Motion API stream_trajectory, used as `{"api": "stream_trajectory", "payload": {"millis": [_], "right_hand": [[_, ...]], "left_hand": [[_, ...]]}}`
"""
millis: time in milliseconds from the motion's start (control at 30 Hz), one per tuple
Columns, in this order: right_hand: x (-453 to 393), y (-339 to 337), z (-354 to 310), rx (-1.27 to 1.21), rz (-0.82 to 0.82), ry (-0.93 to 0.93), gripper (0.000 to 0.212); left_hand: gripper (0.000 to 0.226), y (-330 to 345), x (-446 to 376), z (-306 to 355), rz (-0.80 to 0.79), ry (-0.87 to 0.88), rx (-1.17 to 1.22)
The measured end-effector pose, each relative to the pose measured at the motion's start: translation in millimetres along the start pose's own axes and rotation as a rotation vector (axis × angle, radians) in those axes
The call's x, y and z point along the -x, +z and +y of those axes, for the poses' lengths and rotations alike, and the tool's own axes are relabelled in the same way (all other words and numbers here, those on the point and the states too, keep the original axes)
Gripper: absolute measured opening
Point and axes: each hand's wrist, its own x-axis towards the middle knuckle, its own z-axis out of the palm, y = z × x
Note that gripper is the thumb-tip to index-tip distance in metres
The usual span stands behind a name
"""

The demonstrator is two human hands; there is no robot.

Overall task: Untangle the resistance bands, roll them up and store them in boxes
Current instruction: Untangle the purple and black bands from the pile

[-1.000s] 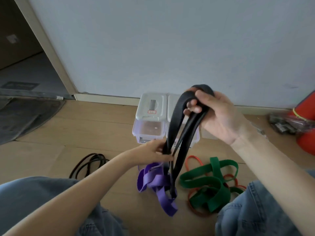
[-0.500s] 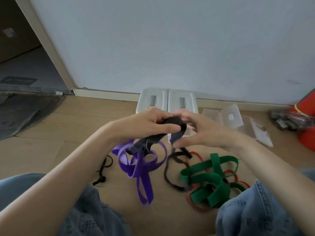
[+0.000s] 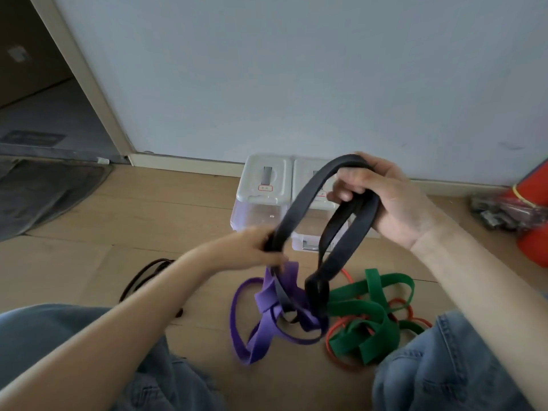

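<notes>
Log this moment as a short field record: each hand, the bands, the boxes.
left hand: grips the black band at its lower left run
right hand: holds the black band's top loop, fingers curled round it
purple band: on the floor, tangled with the black band's lower end
green band: on the floor, over a red band
boxes: two, side by side at the wall, lids on

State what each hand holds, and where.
Both hold the black band: right hand grips its top loops, left hand pinches a lower strand.
</notes>
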Motion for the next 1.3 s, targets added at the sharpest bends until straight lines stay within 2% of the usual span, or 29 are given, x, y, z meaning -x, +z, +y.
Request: {"api": "stream_trajectory", "payload": {"millis": [100, 133, 167, 300, 367, 467, 567, 633, 733, 800, 933, 1033, 1100, 1167, 1233, 1300], "right_hand": [[6, -24, -11, 0.592, -0.109, 0.151, 0.013], [9, -28, -12, 0.721, -0.171, 0.245, 0.015], [12, -27, -12, 0.738, -0.228, 0.308, 0.019], [10, -18, -8, 0.373, -0.339, 0.251, 0.042], [6, -14, -8, 0.384, -0.444, 0.301, 0.052], [3, -13, -4, 0.361, -0.668, 0.401, 0.08], [-1, -15, -8, 0.249, -0.793, 0.505, 0.088], [-2, -11, -3, 0.374, -0.717, 0.554, 0.084], [-2, 9, 23, 0.746, -0.428, 0.44, 0.035], [-2, 16, 34, 0.744, -0.367, 0.394, 0.014], [-7, 7, 21, 0.468, -0.208, 0.298, 0.012], [-7, 4, 17, 0.258, -0.194, 0.218, 0.008], [-7, 5, 16, 0.141, -0.189, 0.167, 0.005], [-6, 1, 9, 0.063, -0.125, 0.132, 0.006], [-4, -10, -1, 0.159, -0.049, 0.133, 0.014], [0, -21, -3, 0.477, -0.01, 0.201, 0.026]], "left_hand": [[0.033, -35, 7, 17, 0.212, 0.052, 0.065], [0.041, -43, 11, 24, 0.267, 0.094, 0.102], [0.044, -47, 16, 32, 0.295, 0.133, 0.136], [0.035, -48, 22, 52, 0.206, 0.156, 0.071], [0.033, -45, 19, 52, 0.196, 0.086, 0.062], [0.026, -45, 20, 47, 0.123, 0.04, 0.083], [0.027, -46, 23, 42, 0.095, 0.033, 0.12], [0.028, -44, 20, 41, 0.108, 0.035, 0.112], [0.028, -36, 13, 41, 0.098, 0.039, 0.06], [0.03, -32, 9, 39, 0.09, 0.021, 0.082], [0.048, -29, 11, 18, 0.214, -0.014, 0.28], [0.057, -5, 11, 1, 0.1, -0.069, 0.215], [0.048, 9, 6, -7, 0.142, -0.111, 0.103], [0.025, 9, 2, -3, 0.217, -0.145, 0.022], [0.002, -4, 1, 5, 0.316, -0.137, 0.155], [0.012, -26, 5, 18, 0.397, -0.107, 0.415]]}}
